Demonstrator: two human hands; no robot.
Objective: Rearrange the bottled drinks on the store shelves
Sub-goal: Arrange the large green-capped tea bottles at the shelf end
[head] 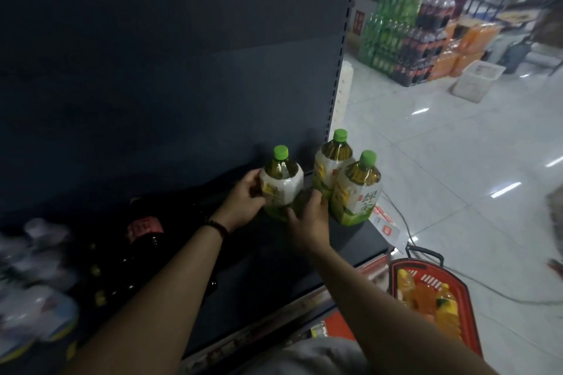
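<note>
Three green-capped green tea bottles stand upright on the dark shelf [359, 240] near its right end. My left hand [243, 201] and my right hand [307, 216] both grip the leftmost green tea bottle [281, 183], one on each side. The other two green tea bottles, one at the back [333, 161] and one at the front [355, 192], stand touching each other just right of my right hand. A dark cola bottle [143, 231] with a red label stands on the shelf to the left.
Blurred pale bottle packs [33, 289] fill the shelf's left part. A red shopping basket [435, 298] holding orange drink bottles sits on the tiled floor at the right. Stacked packs of green, dark and orange drinks [408, 39] and a white bin [478, 79] stand farther back.
</note>
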